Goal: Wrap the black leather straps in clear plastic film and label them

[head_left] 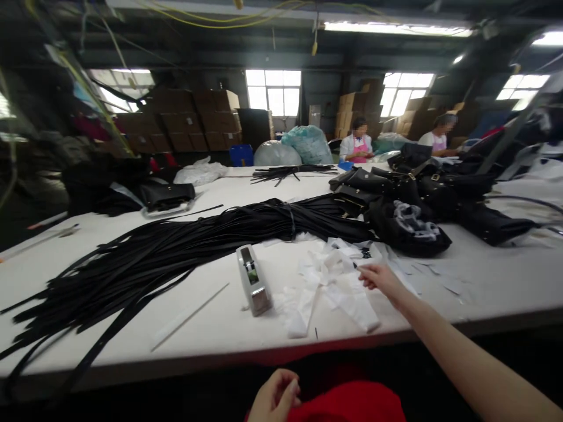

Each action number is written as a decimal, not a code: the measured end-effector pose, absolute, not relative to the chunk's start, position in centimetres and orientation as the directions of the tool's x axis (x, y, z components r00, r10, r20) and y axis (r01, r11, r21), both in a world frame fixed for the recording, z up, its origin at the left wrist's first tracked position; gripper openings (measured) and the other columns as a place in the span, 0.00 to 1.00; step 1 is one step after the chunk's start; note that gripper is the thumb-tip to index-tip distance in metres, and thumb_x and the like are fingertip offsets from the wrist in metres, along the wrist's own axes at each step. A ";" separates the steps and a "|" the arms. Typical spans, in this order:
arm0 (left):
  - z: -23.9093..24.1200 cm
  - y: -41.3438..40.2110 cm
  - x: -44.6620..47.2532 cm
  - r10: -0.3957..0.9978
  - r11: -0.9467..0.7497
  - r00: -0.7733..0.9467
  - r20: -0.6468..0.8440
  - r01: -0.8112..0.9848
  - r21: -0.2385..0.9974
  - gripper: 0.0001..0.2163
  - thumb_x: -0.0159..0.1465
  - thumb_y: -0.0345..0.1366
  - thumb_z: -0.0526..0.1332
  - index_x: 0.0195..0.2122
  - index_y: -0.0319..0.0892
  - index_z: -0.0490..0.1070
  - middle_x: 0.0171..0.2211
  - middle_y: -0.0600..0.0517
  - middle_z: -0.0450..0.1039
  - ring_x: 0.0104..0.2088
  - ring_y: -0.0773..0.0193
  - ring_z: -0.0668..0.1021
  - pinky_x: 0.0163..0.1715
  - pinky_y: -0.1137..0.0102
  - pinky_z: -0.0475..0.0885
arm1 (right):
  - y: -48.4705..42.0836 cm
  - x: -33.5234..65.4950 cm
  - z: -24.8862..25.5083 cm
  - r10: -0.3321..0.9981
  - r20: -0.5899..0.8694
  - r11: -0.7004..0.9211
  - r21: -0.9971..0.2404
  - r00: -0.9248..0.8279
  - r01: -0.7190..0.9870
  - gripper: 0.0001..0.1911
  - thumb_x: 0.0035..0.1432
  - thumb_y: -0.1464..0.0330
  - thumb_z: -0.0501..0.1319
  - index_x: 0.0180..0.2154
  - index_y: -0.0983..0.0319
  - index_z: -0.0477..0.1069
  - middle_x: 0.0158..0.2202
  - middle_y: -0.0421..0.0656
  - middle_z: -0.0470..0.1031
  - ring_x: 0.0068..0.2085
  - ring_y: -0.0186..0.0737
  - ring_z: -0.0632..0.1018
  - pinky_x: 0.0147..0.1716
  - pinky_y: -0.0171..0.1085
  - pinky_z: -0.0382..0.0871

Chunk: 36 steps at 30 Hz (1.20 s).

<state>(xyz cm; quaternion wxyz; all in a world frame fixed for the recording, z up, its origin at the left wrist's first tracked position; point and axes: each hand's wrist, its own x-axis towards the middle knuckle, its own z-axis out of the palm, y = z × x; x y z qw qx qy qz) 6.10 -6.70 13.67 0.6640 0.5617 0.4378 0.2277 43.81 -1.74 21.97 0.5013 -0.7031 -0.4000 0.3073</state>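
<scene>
My right hand [382, 277] reaches out over the white table [484, 281] with fingers pinched together at a small dark item I cannot make out, beside a pile of white paper strips [328, 287]. My left hand [275, 397] rests low near my lap, below the table edge, fingers loosely curled with nothing visible in them. A grey tape dispenser [254, 280] stands left of the paper strips. A long bundle of black straps [176, 246] runs across the table from the left front toward the middle.
Black bags [431, 193] are heaped at the right back of the table. A smaller strap bundle [294, 172] lies at the far edge. Two other people [358, 146] work at the back among cardboard boxes [197, 120]. A thin white stick [189, 316] lies near the front.
</scene>
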 end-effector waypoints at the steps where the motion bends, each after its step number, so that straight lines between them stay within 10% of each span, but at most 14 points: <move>1: 13.9 -6.7 5.7 0.801 0.271 0.499 -0.331 0.191 0.944 0.27 0.54 0.63 0.62 0.35 0.40 0.72 0.32 0.48 0.75 0.30 0.60 0.77 0.36 0.67 0.71 | -1.9 42.1 20.5 0.901 -0.033 -0.184 -0.932 0.433 0.312 0.15 0.52 0.59 0.65 0.31 0.65 0.74 0.24 0.44 0.78 0.20 0.35 0.74 0.18 0.32 0.68; 16: 15.1 -8.7 3.2 0.879 0.319 0.303 -0.367 0.197 0.927 0.15 0.59 0.48 0.64 0.36 0.40 0.73 0.32 0.49 0.75 0.32 0.61 0.78 0.36 0.68 0.70 | -0.9 41.6 15.8 0.898 0.249 -0.259 -0.367 0.362 0.894 0.17 0.56 0.61 0.59 0.42 0.62 0.79 0.39 0.50 0.79 0.37 0.48 0.77 0.37 0.41 0.68; 23: 16.0 -6.8 4.8 0.897 0.002 0.390 -0.209 0.470 0.883 0.11 0.62 0.42 0.61 0.39 0.40 0.74 0.37 0.46 0.76 0.35 0.58 0.77 0.37 0.66 0.70 | -8.6 42.8 11.6 0.883 0.368 -0.291 -0.056 0.290 0.955 0.22 0.63 0.58 0.55 0.47 0.66 0.77 0.44 0.54 0.76 0.41 0.52 0.75 0.42 0.45 0.69; 28: 17.5 -1.9 10.0 0.886 -0.376 0.461 0.055 0.643 0.667 0.09 0.63 0.39 0.62 0.41 0.42 0.74 0.42 0.45 0.73 0.44 0.54 0.74 0.48 0.62 0.67 | -10.0 42.3 9.0 0.843 0.483 -0.210 -0.110 0.236 0.972 0.19 0.64 0.61 0.54 0.46 0.66 0.77 0.45 0.54 0.76 0.44 0.52 0.74 0.45 0.47 0.67; 36: 15.7 3.4 15.1 0.942 -0.273 0.336 -0.006 0.775 0.570 0.08 0.54 0.38 0.71 0.25 0.40 0.75 0.32 0.44 0.74 0.39 0.50 0.76 0.46 0.59 0.68 | -10.1 42.5 7.6 0.773 0.602 -0.146 -0.135 0.198 0.980 0.17 0.64 0.64 0.54 0.45 0.66 0.76 0.45 0.54 0.76 0.44 0.52 0.75 0.45 0.48 0.67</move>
